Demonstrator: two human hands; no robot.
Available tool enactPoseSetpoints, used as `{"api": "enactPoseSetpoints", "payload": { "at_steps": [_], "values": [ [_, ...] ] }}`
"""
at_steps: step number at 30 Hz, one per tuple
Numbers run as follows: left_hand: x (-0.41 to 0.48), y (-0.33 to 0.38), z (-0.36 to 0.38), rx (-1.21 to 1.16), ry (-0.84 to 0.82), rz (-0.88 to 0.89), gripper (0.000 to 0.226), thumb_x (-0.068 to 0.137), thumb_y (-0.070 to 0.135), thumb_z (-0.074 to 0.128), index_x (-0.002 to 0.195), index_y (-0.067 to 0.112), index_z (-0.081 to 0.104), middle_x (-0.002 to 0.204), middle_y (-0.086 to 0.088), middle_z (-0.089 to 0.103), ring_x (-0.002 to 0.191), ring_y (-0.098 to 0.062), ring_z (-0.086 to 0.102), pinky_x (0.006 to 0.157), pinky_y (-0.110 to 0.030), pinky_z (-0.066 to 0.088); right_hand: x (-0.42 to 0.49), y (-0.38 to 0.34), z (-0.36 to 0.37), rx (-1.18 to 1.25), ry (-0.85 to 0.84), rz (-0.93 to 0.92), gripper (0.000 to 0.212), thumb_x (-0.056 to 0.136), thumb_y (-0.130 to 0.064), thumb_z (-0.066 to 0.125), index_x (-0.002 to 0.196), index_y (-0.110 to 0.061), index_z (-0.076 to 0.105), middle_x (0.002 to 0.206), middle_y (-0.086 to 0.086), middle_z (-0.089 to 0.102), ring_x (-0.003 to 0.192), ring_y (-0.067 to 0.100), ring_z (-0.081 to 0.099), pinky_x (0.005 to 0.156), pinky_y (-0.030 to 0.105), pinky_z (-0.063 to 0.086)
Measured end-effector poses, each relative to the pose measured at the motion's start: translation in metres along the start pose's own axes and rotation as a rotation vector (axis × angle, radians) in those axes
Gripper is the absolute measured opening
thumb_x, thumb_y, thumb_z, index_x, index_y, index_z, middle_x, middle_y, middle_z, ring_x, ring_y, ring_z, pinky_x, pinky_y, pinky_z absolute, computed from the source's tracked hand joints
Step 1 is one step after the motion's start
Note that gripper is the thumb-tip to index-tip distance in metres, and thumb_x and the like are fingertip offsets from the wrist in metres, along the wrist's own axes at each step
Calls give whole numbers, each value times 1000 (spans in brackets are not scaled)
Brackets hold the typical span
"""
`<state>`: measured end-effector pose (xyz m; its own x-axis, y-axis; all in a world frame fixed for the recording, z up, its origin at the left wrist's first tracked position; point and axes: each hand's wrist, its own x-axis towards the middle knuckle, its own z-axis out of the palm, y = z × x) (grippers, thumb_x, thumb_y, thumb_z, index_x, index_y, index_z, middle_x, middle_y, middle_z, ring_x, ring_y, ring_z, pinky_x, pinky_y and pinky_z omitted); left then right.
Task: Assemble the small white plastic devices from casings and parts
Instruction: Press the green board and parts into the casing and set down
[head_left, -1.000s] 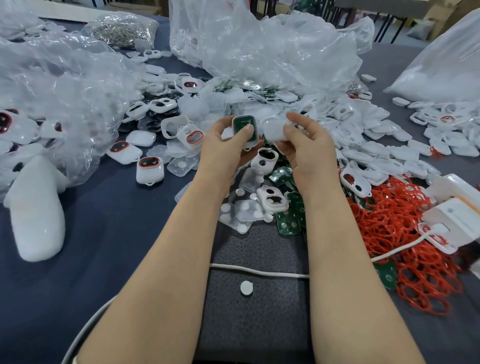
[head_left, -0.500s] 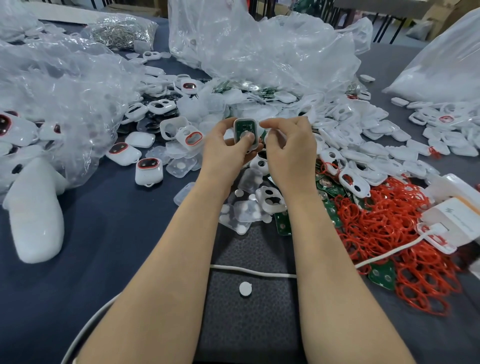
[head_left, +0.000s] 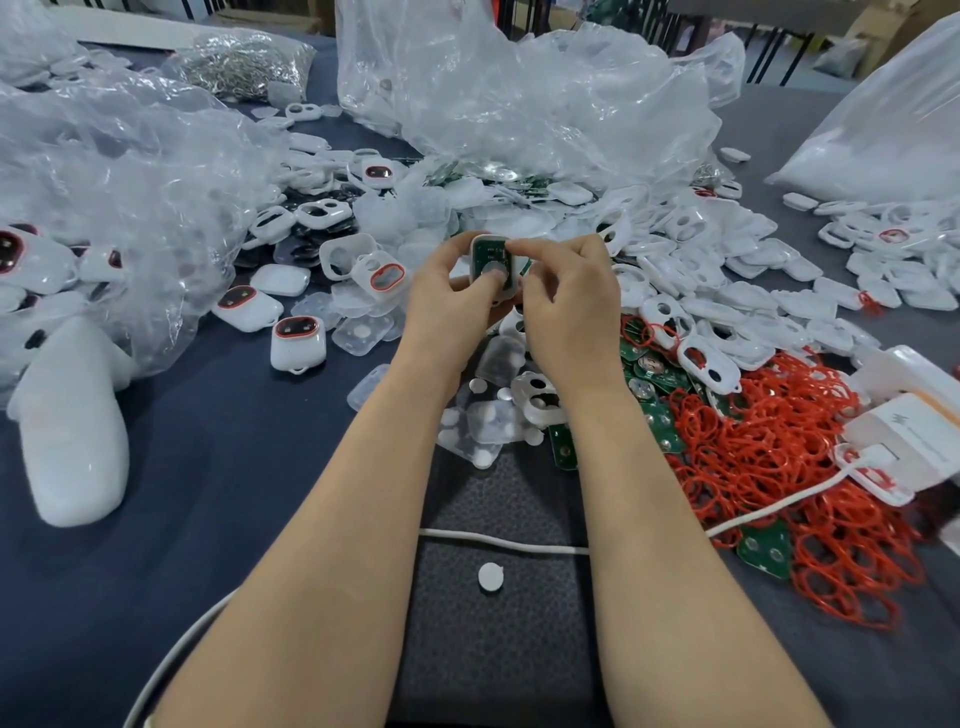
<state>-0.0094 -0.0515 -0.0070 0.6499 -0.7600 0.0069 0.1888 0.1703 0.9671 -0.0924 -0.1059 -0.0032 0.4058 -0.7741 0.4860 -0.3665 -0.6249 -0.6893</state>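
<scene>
Above the middle of the table I hold a small white casing (head_left: 491, 265) with a green circuit board seated in it. My left hand (head_left: 447, 306) grips the casing from the left, its thumb pressing the round metal dome on the board. My right hand (head_left: 569, 301) pinches the casing's top right edge with curled fingers. Whether the right hand also holds a white cover piece is hidden by its fingers. Loose white casings (head_left: 717, 312) and green boards (head_left: 652, 371) lie beneath and to the right of my hands.
Red rubber rings (head_left: 779, 457) pile at the right beside a white box (head_left: 904, 436) with a cable (head_left: 498, 540). Finished devices (head_left: 298, 343) sit at left. Clear plastic bags (head_left: 519, 104) crowd the back and left. A white disc (head_left: 491, 577) lies on the dark mat.
My right hand moved left with its white piece and closed onto the casing in my left hand. My left thumb now presses the board's dome.
</scene>
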Motion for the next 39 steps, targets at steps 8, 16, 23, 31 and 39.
{"api": "enactPoseSetpoints", "payload": {
  "at_steps": [8,16,23,31,39],
  "values": [
    [2,2,-1,-158,33,-95,29,94,-2,50,118,15,54,92,-13,69,71,-16,72,71,-23,58,9,14,-13,548,166,455,29,91,-19,62,117,-14,50,98,-2,60,67,-2,64,65,19,55],
    [5,8,2,-339,92,-229,17,100,19,43,102,11,58,98,-22,69,67,-21,70,55,-23,57,14,17,-11,796,99,611,24,97,-7,49,120,-2,47,110,11,51,49,3,63,55,18,52],
    [5,11,3,-379,98,-273,23,99,24,45,89,9,60,68,-13,70,59,-20,69,52,-22,57,11,10,-14,867,68,537,30,89,2,58,115,-8,47,98,5,60,83,14,63,68,20,54],
    [6,7,4,-324,58,-233,17,99,19,43,94,12,58,74,-14,70,64,-19,69,64,-25,58,1,-1,-7,102,76,104,26,89,-4,49,101,-14,70,103,4,57,85,15,54,82,22,43],
    [7,6,4,-285,76,-227,21,96,19,44,96,13,65,77,-10,66,59,-15,64,56,-20,55,0,0,1,-68,-35,-10,24,86,-22,68,108,-12,68,108,6,48,98,14,48,86,20,38]
  ]
}}
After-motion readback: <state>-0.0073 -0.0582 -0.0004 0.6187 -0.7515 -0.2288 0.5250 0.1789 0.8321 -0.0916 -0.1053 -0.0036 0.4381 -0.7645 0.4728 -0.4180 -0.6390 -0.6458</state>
